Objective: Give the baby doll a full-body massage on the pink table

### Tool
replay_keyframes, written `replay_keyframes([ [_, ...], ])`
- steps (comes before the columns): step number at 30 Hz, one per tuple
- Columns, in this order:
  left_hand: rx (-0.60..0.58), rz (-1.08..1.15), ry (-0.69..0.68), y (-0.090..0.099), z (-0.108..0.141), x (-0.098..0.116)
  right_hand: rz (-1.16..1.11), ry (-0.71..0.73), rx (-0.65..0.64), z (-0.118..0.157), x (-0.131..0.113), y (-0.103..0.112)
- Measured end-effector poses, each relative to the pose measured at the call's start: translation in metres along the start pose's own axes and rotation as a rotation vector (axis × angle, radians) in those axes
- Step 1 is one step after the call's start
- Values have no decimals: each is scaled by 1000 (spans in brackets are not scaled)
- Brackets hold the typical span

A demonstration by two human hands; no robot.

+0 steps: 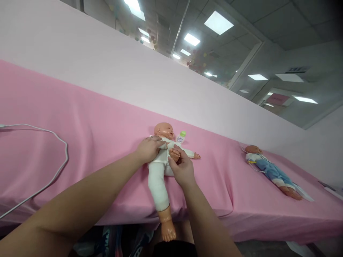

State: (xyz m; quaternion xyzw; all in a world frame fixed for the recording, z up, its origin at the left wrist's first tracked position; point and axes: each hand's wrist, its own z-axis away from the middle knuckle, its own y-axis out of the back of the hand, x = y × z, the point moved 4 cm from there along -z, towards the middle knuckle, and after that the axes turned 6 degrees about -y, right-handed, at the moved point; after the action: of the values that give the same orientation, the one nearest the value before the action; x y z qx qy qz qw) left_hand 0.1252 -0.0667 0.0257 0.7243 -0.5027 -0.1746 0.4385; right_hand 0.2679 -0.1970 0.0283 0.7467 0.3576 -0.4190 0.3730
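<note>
A baby doll point(158, 182) in white clothes lies on its back on a pink-covered table point(107, 132), its bare head point(163, 130) pointing away from me. One leg stretches toward me over the table's edge; the other is bent up, bringing its foot point(174, 154) over the torso. My right hand point(184, 170) is closed around that raised foot, thumb and fingers on either side. My left hand point(150, 149) curls over the doll's shoulder and upper chest, hiding the arm on that side. The doll's other arm point(190, 154) extends right.
A small bottle with a green cap point(181, 136) is beside the doll's head. Farther right lies a second doll point(270, 169) in blue trousers, with thin tubing about it. A white cable point(65, 150) curves across the left side. A pale wall point(120, 71) with glass above backs the table.
</note>
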Motion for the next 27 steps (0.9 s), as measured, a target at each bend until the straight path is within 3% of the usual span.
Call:
replay_keyframes([
  [3, 60, 74, 86, 6, 3, -6, -40, -42, 29, 2, 0, 5],
  [6, 128, 174, 259, 13, 7, -22, -66, -39, 52, 20, -6, 20],
  [11, 279, 376, 673, 19, 19, -61, 1, 28, 57, 82, -18, 51],
  [15, 426, 495, 968, 19, 33, -87, 82, 103, 73, 140, -6, 61],
  [17, 488, 498, 1017, 21, 37, -94, 137, 192, 34, 162, 3, 56],
  [20, 533, 458, 1032, 26, 41, -96, 185, 190, 20, 182, 20, 46],
  [24, 468, 289, 986, 35, 42, -94, 203, 217, -15, 184, 26, 41],
  [27, 451, 169, 950, 43, 39, -90, 285, 360, -96, 179, 21, 47],
])
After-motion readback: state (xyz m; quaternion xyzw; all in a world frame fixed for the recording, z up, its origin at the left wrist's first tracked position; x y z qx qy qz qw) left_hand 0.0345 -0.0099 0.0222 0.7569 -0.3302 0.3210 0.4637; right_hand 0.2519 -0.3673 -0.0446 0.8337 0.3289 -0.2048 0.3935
